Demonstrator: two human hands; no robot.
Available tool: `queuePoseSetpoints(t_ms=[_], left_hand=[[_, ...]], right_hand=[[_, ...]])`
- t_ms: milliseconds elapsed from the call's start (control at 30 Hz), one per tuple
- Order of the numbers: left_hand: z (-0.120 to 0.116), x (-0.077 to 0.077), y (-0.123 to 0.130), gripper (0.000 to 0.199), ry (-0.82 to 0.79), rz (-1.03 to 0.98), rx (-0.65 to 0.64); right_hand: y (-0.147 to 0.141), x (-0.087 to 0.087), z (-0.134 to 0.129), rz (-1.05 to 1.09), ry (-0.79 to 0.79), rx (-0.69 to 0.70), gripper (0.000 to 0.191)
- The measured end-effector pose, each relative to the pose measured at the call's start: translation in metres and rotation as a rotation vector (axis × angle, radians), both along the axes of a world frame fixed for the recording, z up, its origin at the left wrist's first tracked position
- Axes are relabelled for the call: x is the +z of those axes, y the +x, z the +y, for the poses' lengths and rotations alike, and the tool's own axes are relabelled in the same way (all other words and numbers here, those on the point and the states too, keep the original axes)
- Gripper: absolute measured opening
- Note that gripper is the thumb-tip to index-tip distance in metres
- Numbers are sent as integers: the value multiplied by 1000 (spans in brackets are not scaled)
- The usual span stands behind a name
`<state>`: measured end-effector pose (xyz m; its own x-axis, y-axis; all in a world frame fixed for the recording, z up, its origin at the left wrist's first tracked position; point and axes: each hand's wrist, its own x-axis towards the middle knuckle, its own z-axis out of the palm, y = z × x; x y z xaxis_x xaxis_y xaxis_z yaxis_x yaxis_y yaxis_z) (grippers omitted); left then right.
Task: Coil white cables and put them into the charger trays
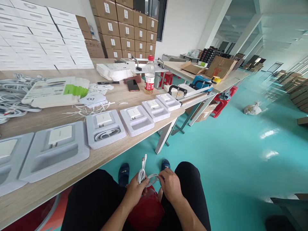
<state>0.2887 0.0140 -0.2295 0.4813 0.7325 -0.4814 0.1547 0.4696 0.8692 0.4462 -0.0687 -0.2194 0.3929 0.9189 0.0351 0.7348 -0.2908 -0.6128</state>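
Between my knees, my left hand (pixel 137 187) is closed around a looped white charging cable (pixel 141 175), whose plug ends stick up above the fingers. My right hand (pixel 170 183) pinches the far side of the same cable's loop. Along the table's front edge stands a row of white plastic trays. One tray (pixel 90 141) holds a white charger (pixel 103 118) and a coiled cable (pixel 107 134). Its neighbour on the left (pixel 84 149) and the tray to its right (pixel 146 126) each carry a charger above a bare lower slot.
Bundled cables (pixel 12 93), flat printed cartons (pixel 53 91), loose ties (pixel 89 110), a phone (pixel 132 85) and a red-capped bottle (pixel 149 77) lie or stand behind the trays. White boxes (pixel 36 35) are stacked at the back. A table leg (pixel 166 136) stands ahead of my feet.
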Motion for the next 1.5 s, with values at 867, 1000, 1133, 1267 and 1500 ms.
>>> queuePoseSetpoints(t_ms=[867,1000,1133,1267,1500], left_hand=[[5,7,-11,29,268,36,-273],[6,12,-13,25,347,67,-310],[7,14,-14,26,407,72,-301],[8,15,-13,33,268,-13,-236],[8,16,-12,42,18,53,-157]], right_hand=[[8,-16,6,801,-67,-154,27],[8,-23,7,953,-209,-93,41],[8,-18,4,1071,-273,-59,40],[7,-9,1,1081,-280,-22,36],[4,-1,1,847,-110,11,17]])
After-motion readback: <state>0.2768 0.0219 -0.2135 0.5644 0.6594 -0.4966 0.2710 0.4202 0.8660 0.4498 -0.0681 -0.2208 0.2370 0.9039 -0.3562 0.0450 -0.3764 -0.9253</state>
